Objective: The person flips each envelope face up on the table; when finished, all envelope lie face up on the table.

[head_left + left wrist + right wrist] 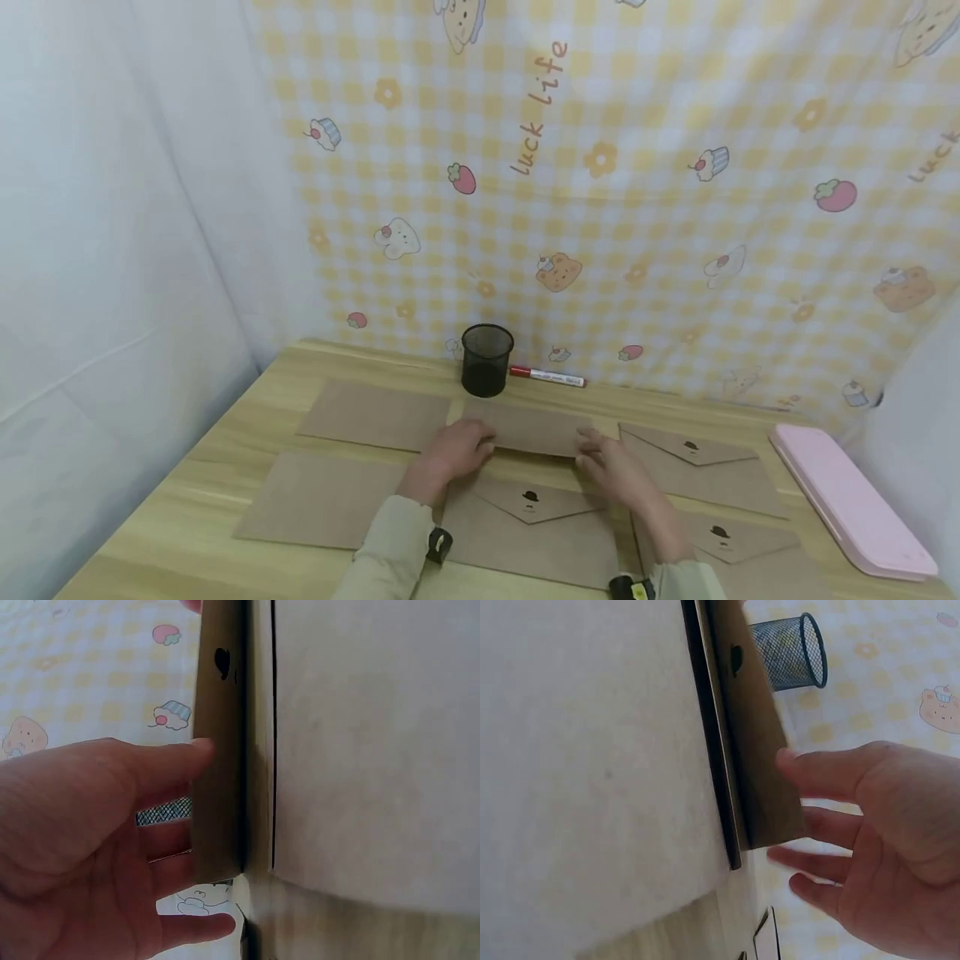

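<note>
A brown paper envelope [532,428] at the back middle is held by both hands, tilted up from the table. My left hand [452,454] pinches its left end, the thumb [169,761] on the face with a small black hat print and the fingers behind. At the other end my right hand [621,473] grips it the same way, thumb [829,771] on the printed face. From above, only its plain face shows. Just in front lies another envelope [532,542], pointed flap up with a hat and moustache print, between my forearms.
Two plain-side-up envelopes lie at left, one behind [378,417] and one in front [322,498]. Two flap-side-up ones are at right, back [720,471] and front [757,562]. A black mesh pen cup [486,362], a red-capped marker [547,377] and a pink case [851,500] stand around them.
</note>
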`<state>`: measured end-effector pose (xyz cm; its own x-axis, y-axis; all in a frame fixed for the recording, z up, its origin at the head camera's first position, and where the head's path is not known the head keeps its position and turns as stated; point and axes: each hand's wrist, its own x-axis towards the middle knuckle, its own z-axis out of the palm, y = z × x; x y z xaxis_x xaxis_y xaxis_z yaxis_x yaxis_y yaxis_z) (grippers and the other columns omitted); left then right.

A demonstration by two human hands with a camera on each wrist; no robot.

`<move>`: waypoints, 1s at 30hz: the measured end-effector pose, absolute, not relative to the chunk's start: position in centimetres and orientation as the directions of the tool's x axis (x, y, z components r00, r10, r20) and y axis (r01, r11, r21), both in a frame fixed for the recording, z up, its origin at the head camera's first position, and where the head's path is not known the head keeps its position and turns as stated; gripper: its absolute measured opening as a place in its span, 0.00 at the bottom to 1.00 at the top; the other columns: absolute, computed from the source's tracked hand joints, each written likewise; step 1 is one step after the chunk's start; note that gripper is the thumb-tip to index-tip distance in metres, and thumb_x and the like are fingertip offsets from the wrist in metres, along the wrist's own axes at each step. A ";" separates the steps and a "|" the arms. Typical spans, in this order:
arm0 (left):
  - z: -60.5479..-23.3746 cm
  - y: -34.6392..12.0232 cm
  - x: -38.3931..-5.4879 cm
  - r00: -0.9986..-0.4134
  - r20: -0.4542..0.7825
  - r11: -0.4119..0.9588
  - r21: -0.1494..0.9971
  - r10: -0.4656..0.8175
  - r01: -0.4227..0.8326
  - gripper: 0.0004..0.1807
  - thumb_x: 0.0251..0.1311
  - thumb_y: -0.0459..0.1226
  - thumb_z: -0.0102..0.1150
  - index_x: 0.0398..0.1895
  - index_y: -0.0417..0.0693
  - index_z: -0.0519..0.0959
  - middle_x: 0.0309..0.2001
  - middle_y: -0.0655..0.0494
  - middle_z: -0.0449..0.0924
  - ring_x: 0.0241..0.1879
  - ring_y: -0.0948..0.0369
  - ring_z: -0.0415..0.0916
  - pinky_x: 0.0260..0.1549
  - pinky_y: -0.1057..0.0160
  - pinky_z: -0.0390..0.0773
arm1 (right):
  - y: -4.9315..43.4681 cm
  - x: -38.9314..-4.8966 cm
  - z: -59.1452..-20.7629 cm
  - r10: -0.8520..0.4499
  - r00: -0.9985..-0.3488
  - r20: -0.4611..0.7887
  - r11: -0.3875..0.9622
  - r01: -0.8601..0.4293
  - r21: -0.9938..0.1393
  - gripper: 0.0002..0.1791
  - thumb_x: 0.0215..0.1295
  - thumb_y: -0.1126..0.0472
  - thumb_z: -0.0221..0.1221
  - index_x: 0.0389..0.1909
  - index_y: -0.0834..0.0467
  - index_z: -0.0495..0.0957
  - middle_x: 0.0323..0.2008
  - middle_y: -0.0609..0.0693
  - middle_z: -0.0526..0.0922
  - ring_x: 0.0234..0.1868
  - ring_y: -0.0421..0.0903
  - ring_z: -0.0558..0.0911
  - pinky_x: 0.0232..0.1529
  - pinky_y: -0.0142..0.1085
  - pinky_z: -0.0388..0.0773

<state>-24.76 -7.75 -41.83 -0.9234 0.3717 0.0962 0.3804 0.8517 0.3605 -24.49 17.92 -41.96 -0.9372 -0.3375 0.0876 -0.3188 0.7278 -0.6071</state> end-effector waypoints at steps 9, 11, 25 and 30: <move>-43.3 -7.9 -26.5 -0.890 0.223 0.808 0.373 0.399 0.456 0.11 0.66 0.36 0.49 0.28 0.44 0.79 0.24 0.56 0.75 0.29 0.57 0.74 0.32 0.57 0.74 | 18.5 -25.1 -42.5 -0.283 -0.951 0.124 0.685 -0.291 -0.668 0.23 0.68 0.61 0.53 0.59 0.68 0.63 0.43 0.58 0.79 0.45 0.55 0.79 0.44 0.47 0.76; -41.9 -7.9 -25.7 -0.906 0.196 0.810 0.405 0.376 0.423 0.10 0.64 0.34 0.52 0.26 0.43 0.78 0.21 0.58 0.72 0.25 0.60 0.70 0.29 0.58 0.73 | 18.4 -25.0 -42.6 -0.280 -0.948 0.151 0.682 -0.307 -0.664 0.20 0.68 0.63 0.53 0.56 0.67 0.63 0.39 0.57 0.79 0.39 0.51 0.80 0.38 0.43 0.78; -42.0 -8.0 -25.7 -0.954 0.290 0.701 0.697 -0.080 0.153 0.20 0.53 0.45 0.66 0.26 0.42 0.66 0.22 0.54 0.62 0.22 0.60 0.60 0.19 0.65 0.63 | 18.3 -25.4 -42.9 -0.253 -0.666 0.701 0.681 -0.637 -0.360 0.16 0.50 0.82 0.57 0.31 0.59 0.77 0.31 0.50 0.78 0.27 0.40 0.76 0.22 0.29 0.75; -41.9 -7.7 -25.9 -0.942 0.322 0.725 0.671 -0.096 0.155 0.25 0.55 0.46 0.63 0.11 0.47 0.61 0.13 0.59 0.55 0.14 0.65 0.52 0.12 0.69 0.56 | 18.2 -25.7 -42.9 -0.293 -0.650 0.701 0.671 -0.662 -0.333 0.21 0.50 0.80 0.59 0.42 0.58 0.82 0.40 0.52 0.77 0.29 0.40 0.75 0.22 0.27 0.74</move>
